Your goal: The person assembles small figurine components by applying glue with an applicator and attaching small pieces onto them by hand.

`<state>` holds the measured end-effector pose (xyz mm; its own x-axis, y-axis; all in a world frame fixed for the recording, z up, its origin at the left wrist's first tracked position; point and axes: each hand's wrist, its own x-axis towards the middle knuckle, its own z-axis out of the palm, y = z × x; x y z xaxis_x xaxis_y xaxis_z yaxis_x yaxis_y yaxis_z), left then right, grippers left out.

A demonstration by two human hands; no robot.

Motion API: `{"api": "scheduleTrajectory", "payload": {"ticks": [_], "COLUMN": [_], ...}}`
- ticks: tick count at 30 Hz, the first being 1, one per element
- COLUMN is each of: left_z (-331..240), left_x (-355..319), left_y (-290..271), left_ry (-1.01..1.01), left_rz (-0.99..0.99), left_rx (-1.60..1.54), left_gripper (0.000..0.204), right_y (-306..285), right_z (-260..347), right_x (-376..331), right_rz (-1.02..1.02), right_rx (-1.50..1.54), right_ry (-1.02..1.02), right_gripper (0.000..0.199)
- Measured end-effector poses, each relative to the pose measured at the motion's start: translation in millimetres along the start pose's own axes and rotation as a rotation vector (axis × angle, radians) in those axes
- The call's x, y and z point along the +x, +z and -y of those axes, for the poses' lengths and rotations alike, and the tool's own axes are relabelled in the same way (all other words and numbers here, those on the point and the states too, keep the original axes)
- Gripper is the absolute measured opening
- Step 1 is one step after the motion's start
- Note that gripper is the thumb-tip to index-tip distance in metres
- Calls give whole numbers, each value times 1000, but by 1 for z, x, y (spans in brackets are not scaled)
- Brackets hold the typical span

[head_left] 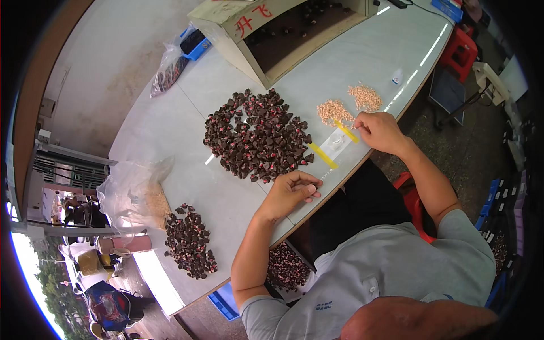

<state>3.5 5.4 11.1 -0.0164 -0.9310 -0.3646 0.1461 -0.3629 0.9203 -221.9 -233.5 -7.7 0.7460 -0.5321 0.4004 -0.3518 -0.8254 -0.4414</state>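
Note:
My left hand (293,191) rests at the table's near edge, fingers curled together; whatever they hold is too small to make out. Just beyond it spreads a large heap of small dark brown pieces with pink-red spots (258,139). My right hand (381,132) is pinched closed beside a small pile of tiny pale beige pieces (333,111), and what is in the pinch is hidden. A second beige pile (366,98) lies a little farther off. Between my hands a pale strip (338,145) sits on the tabletop, flanked by two strips of yellow tape (324,157).
On the left of the table (170,122) are a clear plastic bag (133,192) with beige pieces and a smaller dark pile (190,243). An open-fronted box (241,48) stands at the back. Below the near edge, a container holds more dark pieces (288,266). A red stool (459,54) stands right.

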Motion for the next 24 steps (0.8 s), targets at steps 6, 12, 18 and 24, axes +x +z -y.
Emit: {"api": "scheduleTrajectory", "payload": {"ticks": [6, 12, 18, 24], "left_z": [1, 1, 5, 1], "left_x": [-1, 0, 0, 0], "left_y": [-1, 1, -1, 3], "left_ry": [3, -1, 14, -6], "left_rz": [-7, 7, 15, -20], "left_rx": [0, 5, 24, -24], "left_gripper": [21, 23, 23, 22], "right_y": [-10, -9, -3, -3], "right_z": [11, 8, 7, 8], "right_x": [2, 6, 10, 12], "right_rz": [185, 101, 134, 221], "right_rx": [205, 100, 50, 14], "right_ry": [168, 82, 20, 83], "right_gripper": [8, 8, 8, 6]}}
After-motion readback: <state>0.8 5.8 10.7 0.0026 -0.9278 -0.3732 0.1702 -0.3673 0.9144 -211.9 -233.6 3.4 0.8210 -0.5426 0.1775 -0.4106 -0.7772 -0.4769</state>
